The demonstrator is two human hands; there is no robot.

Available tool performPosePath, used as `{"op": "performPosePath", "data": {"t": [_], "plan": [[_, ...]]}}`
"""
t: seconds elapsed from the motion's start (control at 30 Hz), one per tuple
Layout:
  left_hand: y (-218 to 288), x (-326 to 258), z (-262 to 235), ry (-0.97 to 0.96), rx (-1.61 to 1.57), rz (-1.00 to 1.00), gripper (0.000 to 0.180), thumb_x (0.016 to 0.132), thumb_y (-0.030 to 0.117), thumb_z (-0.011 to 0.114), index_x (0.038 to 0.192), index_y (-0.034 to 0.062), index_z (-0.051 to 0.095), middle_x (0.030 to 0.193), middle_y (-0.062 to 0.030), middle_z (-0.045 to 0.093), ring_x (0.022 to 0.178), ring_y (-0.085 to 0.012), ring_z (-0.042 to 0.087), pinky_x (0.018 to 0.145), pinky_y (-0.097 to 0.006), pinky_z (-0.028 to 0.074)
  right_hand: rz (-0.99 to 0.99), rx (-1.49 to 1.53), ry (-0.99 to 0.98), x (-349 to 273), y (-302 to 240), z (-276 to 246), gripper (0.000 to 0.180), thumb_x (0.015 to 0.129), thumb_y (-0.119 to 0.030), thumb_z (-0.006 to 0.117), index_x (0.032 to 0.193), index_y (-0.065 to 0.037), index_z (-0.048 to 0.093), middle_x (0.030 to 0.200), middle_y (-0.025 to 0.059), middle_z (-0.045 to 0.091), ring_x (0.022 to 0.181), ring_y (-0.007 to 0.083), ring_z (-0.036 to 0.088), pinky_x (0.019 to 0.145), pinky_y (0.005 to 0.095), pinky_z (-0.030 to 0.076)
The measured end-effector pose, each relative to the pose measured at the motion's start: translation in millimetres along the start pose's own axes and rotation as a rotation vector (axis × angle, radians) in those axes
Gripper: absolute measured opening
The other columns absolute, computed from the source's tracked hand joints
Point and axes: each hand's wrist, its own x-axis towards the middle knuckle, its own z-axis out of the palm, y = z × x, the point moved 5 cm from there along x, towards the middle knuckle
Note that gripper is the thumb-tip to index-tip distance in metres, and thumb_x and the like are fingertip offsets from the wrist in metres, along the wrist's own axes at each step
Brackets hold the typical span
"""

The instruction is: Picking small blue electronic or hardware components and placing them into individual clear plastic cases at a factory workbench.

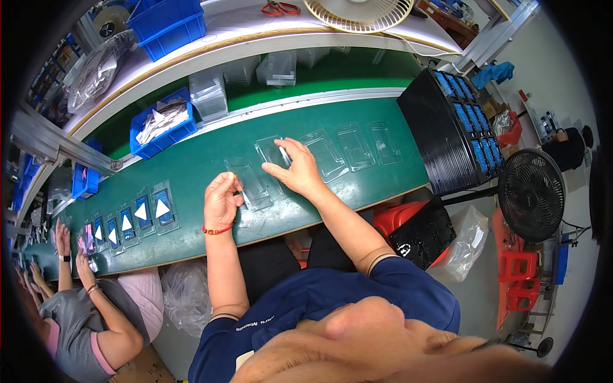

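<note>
My right hand (297, 171) grips a transparent plastic blister tray (269, 150) between thumb and fingers, over the green table (191, 223). Left of it, my left hand (220, 195) is closed, thumb and forefinger pinched together. Whatever sits in that pinch is too small to make out. Beside those fingers lies another transparent blister tray (255, 191). Several more such trays, among them one close to my right hand (329, 156) and one farther right (354, 147), lie in a row. On the left, several trays hold blue cards with white triangles (164, 209).
A blue bin of flat pieces (163, 124) and stacked transparent trays (208, 96) stand along the back. A black rack with blue inserts (447, 127) closes off the right end. Beyond it is a black fan (531, 195). At far left, a co-worker's hands (83, 268) are at the table.
</note>
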Motion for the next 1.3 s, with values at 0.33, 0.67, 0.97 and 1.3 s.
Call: {"op": "performPosePath", "data": {"t": [0.33,0.67,0.97,1.3], "plan": [[15.7,-6.7,-4.2,0.324,0.675,0.021,0.027,0.089,0.018,0.063,0.106,-0.003,0.06,0.078,-0.0014,0.057,0.048,-0.0045,0.048,0.034,-0.02,0.035,0.141,-0.921,0.569,-17.7,90.0,-206.2,0.06,0.091,-0.049,0.049,0.13,-0.003,0.05,0.134,0.0231,0.046,0.124,0.0382,0.042,0.103,0.0501,0.03],[13.2,-5.2,-0.3,0.354,0.857,0.291,0.05,0.087,0.009,0.063,0.134,0.0054,0.049,0.112,-0.012,0.063,0.066,-0.0056,0.054,0.046,-0.021,0.047,0.136,-0.853,0.418,-24.6,96.2,-167.2,0.06,0.09,-0.047,0.05,0.132,-0.004,0.047,0.131,0.0221,0.05,0.124,0.038,0.043,0.102,0.0531,0.029],[15.7,-10.2,-14.0,0.307,0.803,0.394,0.056,0.089,0.006,0.059,0.141,0.0091,0.039,0.125,-0.0185,0.055,0.071,-0.0039,0.049,0.049,-0.017,0.044,-0.269,-1.116,0.614,-58.5,2.5,-238.8,0.051,0.077,-0.027,0.067,0.119,-0.001,0.053,0.117,0.0215,0.053,0.11,0.0359,0.049,0.088,0.0471,0.038],[15.6,-8.1,-15.5,0.399,0.825,0.423,0.048,0.089,0.007,0.059,0.135,0.0068,0.046,0.122,-0.0149,0.054,0.074,-0.0059,0.052,0.049,-0.018,0.045,0.679,-1.312,0.755,-66.2,58.2,-520.2,0.04,0.087,-0.041,0.057,0.102,-0.004,0.065,0.102,0.0201,0.067,0.102,0.0364,0.061,0.088,0.0459,0.045]]}}
